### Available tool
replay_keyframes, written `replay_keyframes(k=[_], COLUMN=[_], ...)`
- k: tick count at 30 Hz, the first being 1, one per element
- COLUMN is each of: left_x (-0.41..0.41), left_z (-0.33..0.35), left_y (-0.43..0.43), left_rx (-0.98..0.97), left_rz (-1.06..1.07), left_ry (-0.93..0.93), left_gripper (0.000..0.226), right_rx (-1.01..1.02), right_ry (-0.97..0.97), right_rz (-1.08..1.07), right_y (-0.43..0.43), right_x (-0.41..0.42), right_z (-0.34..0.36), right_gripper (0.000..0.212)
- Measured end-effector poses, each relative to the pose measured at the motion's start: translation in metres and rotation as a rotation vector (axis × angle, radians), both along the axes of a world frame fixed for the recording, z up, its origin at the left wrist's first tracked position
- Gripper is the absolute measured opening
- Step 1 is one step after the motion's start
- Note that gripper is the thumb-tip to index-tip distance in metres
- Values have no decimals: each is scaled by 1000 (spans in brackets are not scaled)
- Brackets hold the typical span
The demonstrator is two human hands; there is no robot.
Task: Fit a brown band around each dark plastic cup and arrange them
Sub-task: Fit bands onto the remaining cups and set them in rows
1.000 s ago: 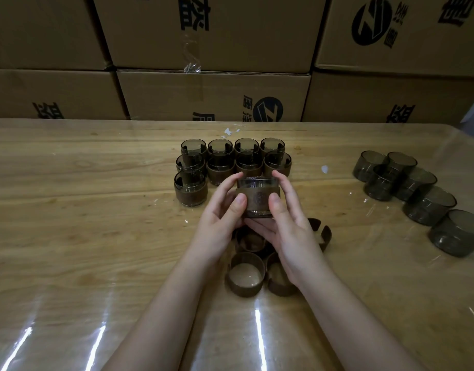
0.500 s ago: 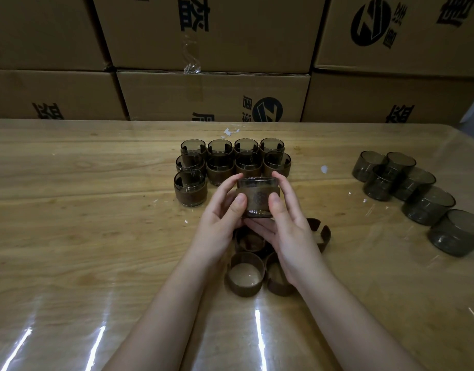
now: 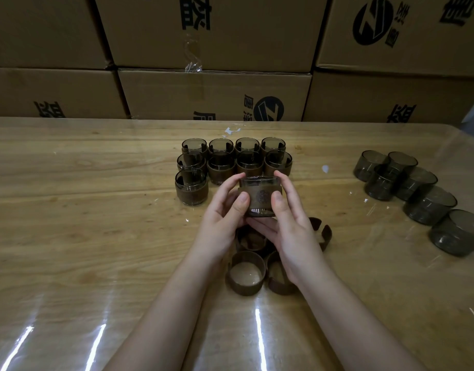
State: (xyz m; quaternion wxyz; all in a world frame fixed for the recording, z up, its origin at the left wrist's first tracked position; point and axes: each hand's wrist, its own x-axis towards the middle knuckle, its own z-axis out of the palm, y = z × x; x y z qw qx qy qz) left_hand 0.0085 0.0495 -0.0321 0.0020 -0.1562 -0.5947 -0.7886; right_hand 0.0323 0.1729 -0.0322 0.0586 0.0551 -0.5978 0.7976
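Both hands hold one dark plastic cup (image 3: 260,196) above the table, a brown band with a round emblem wrapped around it. My left hand (image 3: 225,218) grips its left side, thumb on the front. My right hand (image 3: 289,226) grips its right side, fingers under the base. Behind it stand several banded cups (image 3: 219,164) in rows, one more at the front left (image 3: 191,187). Loose brown bands (image 3: 247,273) lie under my wrists, another (image 3: 322,232) to the right, partly hidden.
Several bare dark cups (image 3: 412,188) sit in a cluster at the right of the wooden table (image 3: 70,210), which has a glossy clear cover. Stacked cardboard boxes (image 3: 214,95) wall off the far edge.
Almost nothing differs; the held cup stays in the same place between my hands, with only a slight shift of the fingers.
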Motion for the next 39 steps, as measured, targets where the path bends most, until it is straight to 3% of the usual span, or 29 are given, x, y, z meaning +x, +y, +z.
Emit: replay_keyframes(k=[24, 34, 39], left_x=[2, 2, 2], left_z=[2, 1, 2], left_y=[1, 2, 3], left_rx=[-2, 3, -24], left_rz=[12, 3, 68], left_ry=[-10, -11, -18], left_gripper=[35, 30, 34], right_rx=[6, 2, 1], right_ry=[0, 0, -23], right_rz=[-4, -2, -20], right_y=[0, 0, 1], right_x=[-2, 0, -1], right_z=[-2, -2, -2], right_gripper=[56, 48, 71])
